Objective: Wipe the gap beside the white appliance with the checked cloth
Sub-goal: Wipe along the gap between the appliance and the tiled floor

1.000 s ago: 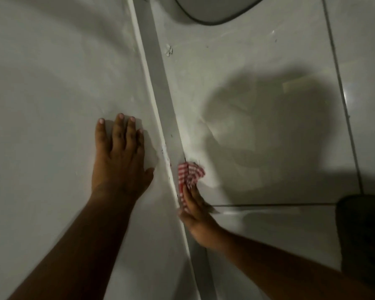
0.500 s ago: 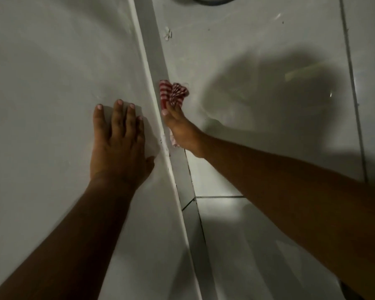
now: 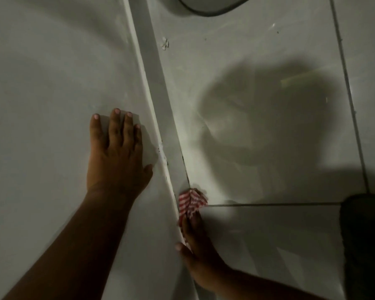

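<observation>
The white appliance fills the left half of the head view, its edge running diagonally down the middle. My left hand lies flat on its surface, fingers together, holding nothing. A narrow grey gap runs between the appliance edge and the tiled floor. My right hand presses the red-and-white checked cloth into the gap low in the frame, where a tile joint meets it. Part of the cloth is hidden under my fingers.
Glossy white floor tiles with dark grout lines lie to the right, under my shadow. A small white scrap sits near the gap further up. A dark curved object is at the top, a dark shape at lower right.
My right hand pushed the cloth up along the gap half a second ago, then drew it back down to the tile joint. My left hand stayed flat on the appliance.
</observation>
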